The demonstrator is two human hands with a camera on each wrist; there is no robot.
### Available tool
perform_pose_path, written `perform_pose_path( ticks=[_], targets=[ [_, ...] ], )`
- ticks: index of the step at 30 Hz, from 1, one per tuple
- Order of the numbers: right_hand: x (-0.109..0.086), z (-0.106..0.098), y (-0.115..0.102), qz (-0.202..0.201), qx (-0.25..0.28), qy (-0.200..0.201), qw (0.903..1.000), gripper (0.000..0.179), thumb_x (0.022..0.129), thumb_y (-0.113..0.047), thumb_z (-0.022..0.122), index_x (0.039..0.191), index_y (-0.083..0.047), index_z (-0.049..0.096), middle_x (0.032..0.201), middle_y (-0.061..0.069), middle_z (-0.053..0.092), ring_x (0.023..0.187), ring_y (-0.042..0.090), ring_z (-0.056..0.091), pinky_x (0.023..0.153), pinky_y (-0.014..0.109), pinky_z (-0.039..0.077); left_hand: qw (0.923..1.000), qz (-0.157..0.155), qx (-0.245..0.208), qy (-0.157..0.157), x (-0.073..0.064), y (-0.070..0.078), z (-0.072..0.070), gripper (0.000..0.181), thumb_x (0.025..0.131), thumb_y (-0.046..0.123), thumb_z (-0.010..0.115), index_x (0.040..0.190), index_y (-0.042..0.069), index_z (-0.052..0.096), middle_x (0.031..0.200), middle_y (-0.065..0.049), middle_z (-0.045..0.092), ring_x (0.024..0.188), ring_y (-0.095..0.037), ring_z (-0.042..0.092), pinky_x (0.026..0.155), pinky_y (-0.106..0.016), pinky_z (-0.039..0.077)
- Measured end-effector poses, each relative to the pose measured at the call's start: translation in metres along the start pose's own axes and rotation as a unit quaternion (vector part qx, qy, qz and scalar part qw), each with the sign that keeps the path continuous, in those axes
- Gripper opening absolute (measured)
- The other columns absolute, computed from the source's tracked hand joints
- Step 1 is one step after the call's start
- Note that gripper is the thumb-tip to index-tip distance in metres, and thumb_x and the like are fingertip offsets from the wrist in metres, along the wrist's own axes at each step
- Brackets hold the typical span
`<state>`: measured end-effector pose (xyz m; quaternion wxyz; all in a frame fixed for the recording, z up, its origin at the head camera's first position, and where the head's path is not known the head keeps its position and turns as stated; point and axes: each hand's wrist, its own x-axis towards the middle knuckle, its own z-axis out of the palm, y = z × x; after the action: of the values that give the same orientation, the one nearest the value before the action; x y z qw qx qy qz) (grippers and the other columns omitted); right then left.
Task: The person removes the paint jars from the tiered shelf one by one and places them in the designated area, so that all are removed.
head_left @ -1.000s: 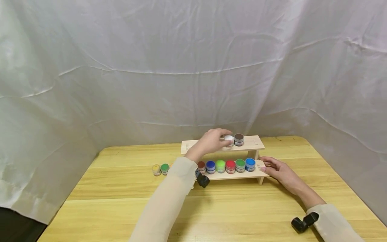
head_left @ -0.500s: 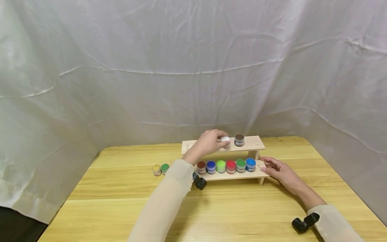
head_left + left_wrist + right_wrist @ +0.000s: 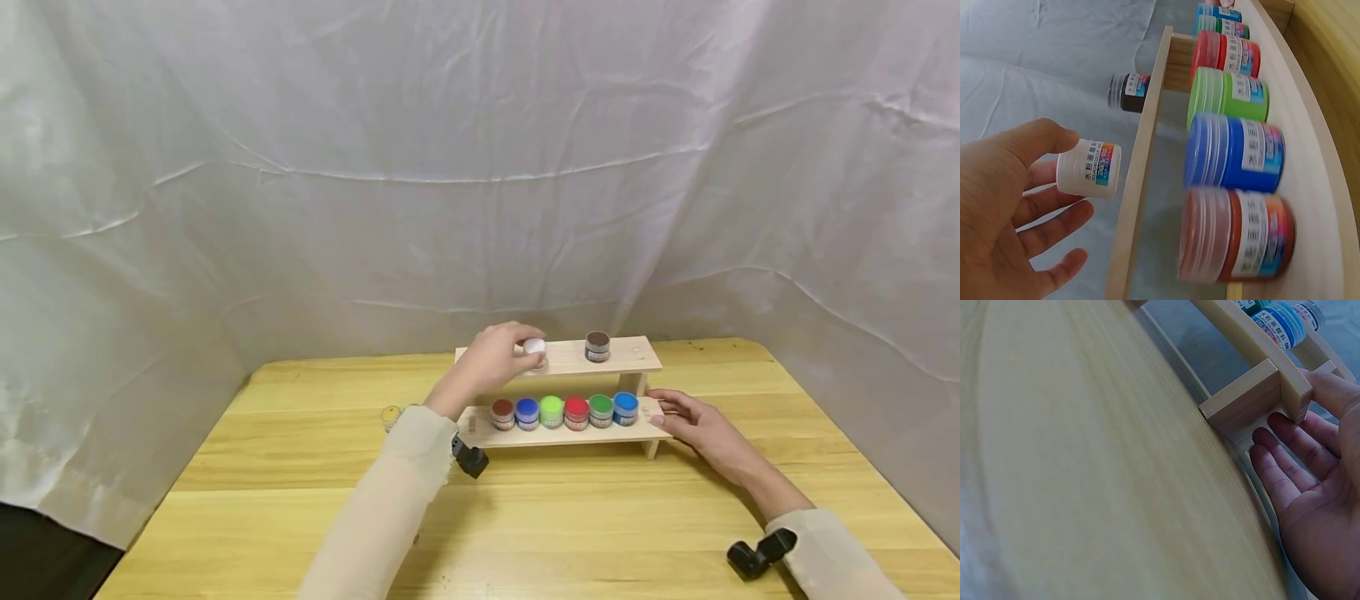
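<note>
Thumb and fingers of the left hand pinch the white gouache jar, roughly upright, at the upper shelf, nearer its left end than its right; contact beneath is unclear. The right hand, farther off, grips the lower shelf's right end.

Dressed in a plain, softly creased cream left sleeve and a matching right sleeve, fitted with a small, blocky black left wrist camera and an equally black, elbow-shaped right wrist camera.
</note>
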<state>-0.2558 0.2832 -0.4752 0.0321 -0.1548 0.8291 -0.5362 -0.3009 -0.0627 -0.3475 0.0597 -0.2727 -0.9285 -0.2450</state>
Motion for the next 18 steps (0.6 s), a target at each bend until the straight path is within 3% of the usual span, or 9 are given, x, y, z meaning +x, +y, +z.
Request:
perform_pose_path(
  ticks=[18],
  targets=[
    [0.001, -0.001, 0.000, -0.002, 0.004, -0.005, 1.0000, 0.055, 0.098, -0.022, 0.062, 0.144, 0.001, 0.041, 0.126, 0.025, 0.055, 0.101, 0.003, 0.058, 0.083, 0.017, 0.049, 0.9975, 0.018, -0.001, 0.068, -0.041, -0.026, -0.024, 0.033, 0.091, 0.029, 0.070, 0.119, 0.012, 0.070, 0.115, -0.002, 0.068, 0.105, -0.021, 0.062, 0.090, -0.041, 0.049]
  ],
)
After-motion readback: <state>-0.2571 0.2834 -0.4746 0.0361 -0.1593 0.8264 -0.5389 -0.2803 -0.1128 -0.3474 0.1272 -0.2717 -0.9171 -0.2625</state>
